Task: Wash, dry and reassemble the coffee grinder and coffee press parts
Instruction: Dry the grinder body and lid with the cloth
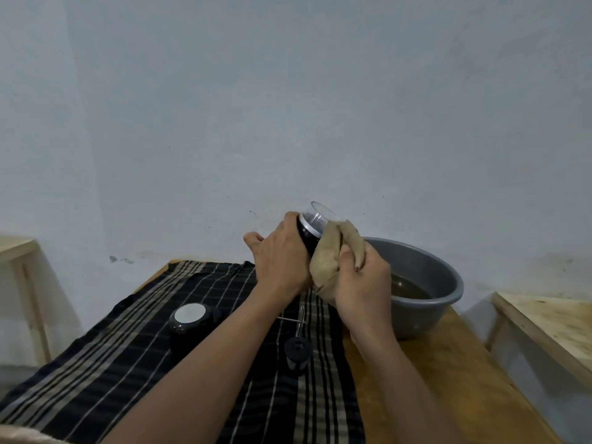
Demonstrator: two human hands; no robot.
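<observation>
Holding the grinder body (307, 238) up off the table, your left hand (282, 254) has its fingers curled round the dark barrel. Your right hand (362, 283) is clenched on a bunched tan rag (331, 251), pressed against the clear cup (320, 214) at the barrel's far end. The piece tilts away from you, above the back edge of the striped cloth (128, 347) and just beside the grey basin (448, 277). Here lies the risk, as I judge it: the clear cup looks thin, and bearing down hard with the rag could crack it or work it loose at the silver ring (310, 230). How firmly it is seated there cannot be told. A damp barrel could also slip from a one-handed hold and drop into the murky water (411, 288) or onto the parts below. Under your forearms, on the striped cloth, lie a round dark part with a pale top (190, 320), a small black part (296, 350) and a thin metal rod (290, 319) near it. Setting the piece down will call for a free patch between them. The wooden table (416, 379) shows bare board in front of the basin, and a pale wooden bench (551, 318) stands well apart on your right
</observation>
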